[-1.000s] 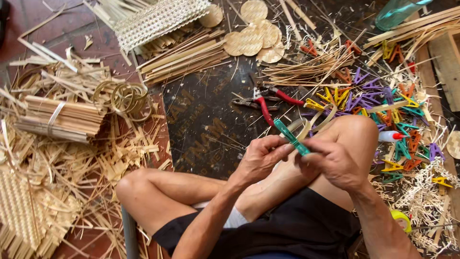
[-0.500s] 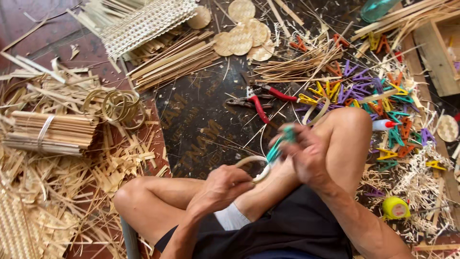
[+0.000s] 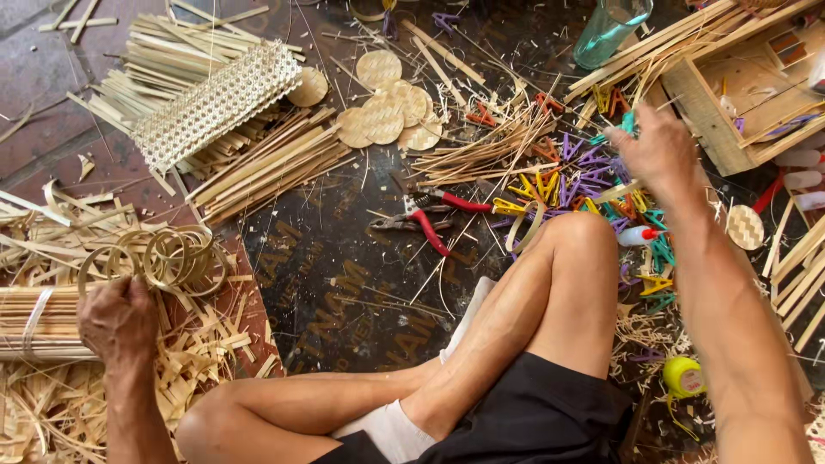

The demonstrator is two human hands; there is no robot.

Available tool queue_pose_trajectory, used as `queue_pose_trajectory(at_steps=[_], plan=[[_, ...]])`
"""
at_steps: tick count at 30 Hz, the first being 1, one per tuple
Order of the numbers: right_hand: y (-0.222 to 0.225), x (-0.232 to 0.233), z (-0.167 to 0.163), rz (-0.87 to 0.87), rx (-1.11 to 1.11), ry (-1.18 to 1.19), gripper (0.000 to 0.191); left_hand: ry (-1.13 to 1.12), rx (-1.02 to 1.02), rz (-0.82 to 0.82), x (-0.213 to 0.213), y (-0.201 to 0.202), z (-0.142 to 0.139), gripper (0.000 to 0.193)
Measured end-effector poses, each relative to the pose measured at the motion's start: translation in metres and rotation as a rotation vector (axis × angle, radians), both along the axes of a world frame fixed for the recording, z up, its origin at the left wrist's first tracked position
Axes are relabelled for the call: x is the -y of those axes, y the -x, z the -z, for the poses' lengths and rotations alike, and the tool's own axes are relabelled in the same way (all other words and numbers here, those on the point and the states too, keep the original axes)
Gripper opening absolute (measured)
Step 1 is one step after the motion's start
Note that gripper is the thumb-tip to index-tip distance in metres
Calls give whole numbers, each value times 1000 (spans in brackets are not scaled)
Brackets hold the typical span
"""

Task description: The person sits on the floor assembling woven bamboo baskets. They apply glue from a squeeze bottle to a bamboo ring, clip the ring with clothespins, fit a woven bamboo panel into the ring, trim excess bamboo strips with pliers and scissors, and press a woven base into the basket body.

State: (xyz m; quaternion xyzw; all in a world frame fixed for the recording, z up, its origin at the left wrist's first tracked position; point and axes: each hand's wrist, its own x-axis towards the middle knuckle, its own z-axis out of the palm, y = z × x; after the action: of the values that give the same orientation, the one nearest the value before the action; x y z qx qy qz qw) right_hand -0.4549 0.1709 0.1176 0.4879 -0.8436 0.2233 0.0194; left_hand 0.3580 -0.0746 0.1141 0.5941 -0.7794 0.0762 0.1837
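1. The left hand (image 3: pixel 116 320) is stretched out to the person's left, lying on a cluster of bamboo strip rings (image 3: pixel 163 258) on the floor; its fingers curl down among the rings, but whether they actually grip one cannot be told.
2. Just left of that hand lies a tied bundle of bamboo sticks (image 3: pixel 39 322), with loose shavings all about.
3. The right hand (image 3: pixel 657 150) is out to the right above a heap of coloured plastic clips (image 3: pixel 601 185); its fingers are bent together over a teal clip (image 3: pixel 627 127), seemingly pinching it.
4. Red-handled pliers (image 3: pixel 430 222) lie on the dark mat (image 3: pixel 344 283) before the crossed legs.
5. Farther off lie round woven discs (image 3: pixel 387 107) and a woven lattice panel (image 3: pixel 215 103).
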Motion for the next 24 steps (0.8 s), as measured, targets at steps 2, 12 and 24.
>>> queue_pose_trajectory(at_steps=[2,12,24], plan=[[-44,5,9,-6,323,-136,44,6,49,-42,21,-8,6,37],[-181,-2,-57,-81,383,-162,44,465,44,132,-8,31,27,24],[-327,-6,-84,-877,418,399,29,-1350,-1555,387,-210,251,-42,25]])
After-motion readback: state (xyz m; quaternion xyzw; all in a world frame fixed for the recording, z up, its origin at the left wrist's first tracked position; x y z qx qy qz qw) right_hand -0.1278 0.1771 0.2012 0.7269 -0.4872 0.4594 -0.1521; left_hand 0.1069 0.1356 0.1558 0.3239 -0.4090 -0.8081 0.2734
